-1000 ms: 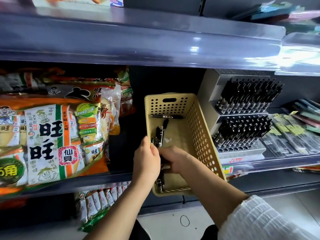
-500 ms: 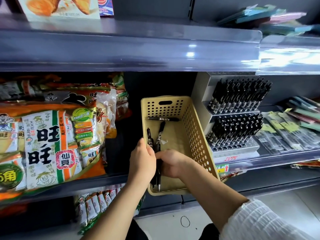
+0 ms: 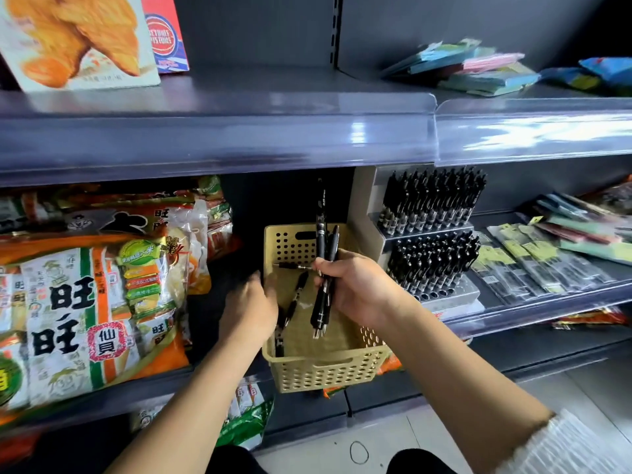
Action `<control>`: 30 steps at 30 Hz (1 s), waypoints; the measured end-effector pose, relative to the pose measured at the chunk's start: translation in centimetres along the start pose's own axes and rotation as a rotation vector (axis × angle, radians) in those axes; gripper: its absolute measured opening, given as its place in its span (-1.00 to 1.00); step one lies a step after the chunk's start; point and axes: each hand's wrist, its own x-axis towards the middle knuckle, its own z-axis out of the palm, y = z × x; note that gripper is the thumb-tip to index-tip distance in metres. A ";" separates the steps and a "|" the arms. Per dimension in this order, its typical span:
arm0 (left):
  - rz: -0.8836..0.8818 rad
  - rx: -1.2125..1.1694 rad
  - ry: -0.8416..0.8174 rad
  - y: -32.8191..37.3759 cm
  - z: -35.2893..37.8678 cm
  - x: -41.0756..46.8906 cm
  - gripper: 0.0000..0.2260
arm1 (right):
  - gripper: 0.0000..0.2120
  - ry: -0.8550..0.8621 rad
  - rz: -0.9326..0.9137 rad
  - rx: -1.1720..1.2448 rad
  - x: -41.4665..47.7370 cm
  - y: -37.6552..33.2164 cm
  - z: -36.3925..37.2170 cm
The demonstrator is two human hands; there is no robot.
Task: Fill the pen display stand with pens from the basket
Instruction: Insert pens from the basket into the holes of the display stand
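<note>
My right hand (image 3: 359, 289) has come up off the floor of the basket (image 3: 325, 363), where it was gathering a moment ago. It now carries a bundle of pens (image 3: 320, 234), with my fingers wrapped round the middle of the black barrels. The bundle stands nearly upright, its upper ends rising past the basket's far wall and its lower ends hanging over the inside. My left hand (image 3: 248, 304) has let go of the pens and moved to the basket's left wall. It is blurred, so I cannot tell whether it grips the rim or only rests against it.

A few loose pens (image 3: 291, 302) lie on the basket floor, with one more across the far end. The basket sits on the shelf (image 3: 547, 313) between the snack bags (image 3: 85, 302) on its left and the pen display stand (image 3: 431, 234) just beside it on the right. The stand's upper tier looks full. The lower tier is packed except for a front row of open holes.

I take the pick as done, so what remains is carrying the bundle right and seating each pen in a front hole. With several pens in one fist, I will likely want my left hand to draw them out singly, or one may slip.
</note>
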 end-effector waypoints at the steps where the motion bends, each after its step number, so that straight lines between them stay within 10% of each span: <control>1: 0.057 -0.034 0.073 0.5 -0.4 -0.4 -0.59 | -0.71 -0.033 0.007 -0.018 -0.5 -0.3 0.0; 4: 0.190 -0.285 0.125 3.0 -1.9 -2.2 -0.63 | -0.92 -0.144 0.044 -0.101 -2.6 -1.0 0.3; 9: -0.023 -0.902 -0.252 6.0 -2.0 -3.4 -0.52 | -0.82 -0.280 0.047 -0.299 -5.0 -0.6 0.5; 17: -0.235 -1.245 -0.187 7.6 -1.5 -4.8 -0.81 | -0.76 -0.084 0.007 -0.250 -6.7 -0.6 -1.3; 25: -0.214 -1.006 -0.537 7.8 -0.7 -6.9 -0.71 | -0.83 0.032 -0.066 -0.108 -7.1 -2.1 -1.8; 30: -0.166 -0.910 -0.649 7.5 1.2 -7.5 -0.07 | -0.54 0.141 -0.095 0.006 -6.8 -1.4 -0.9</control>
